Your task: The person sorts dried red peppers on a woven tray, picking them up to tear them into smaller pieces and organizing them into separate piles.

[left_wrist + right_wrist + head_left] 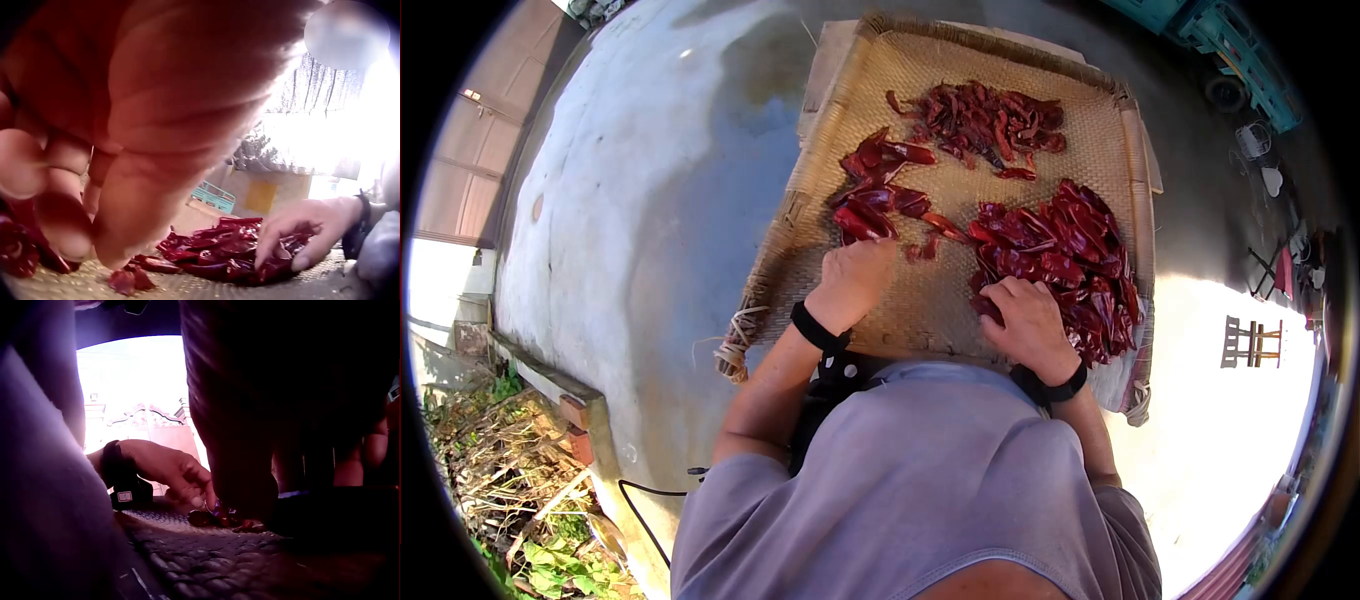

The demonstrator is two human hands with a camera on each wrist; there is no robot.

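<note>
My left hand is at the lower end of a small row of dried red chili peppers. Its fingers are curled and pinch a red chili pepper, mostly hidden by the fingers in the left wrist view. At the near left edge of a large pile of glossy dried peppers lies my right hand. In the left wrist view, the right hand's thumb and bent, spread fingers touch peppers in this pile. Small red scraps lie on the weave under the left hand.
A woven tray with a raised rim lies in front of me on a board. At its far side is a heap of darker, shriveled pepper strips. Concrete floor surrounds it; a small wooden stool stands at the right.
</note>
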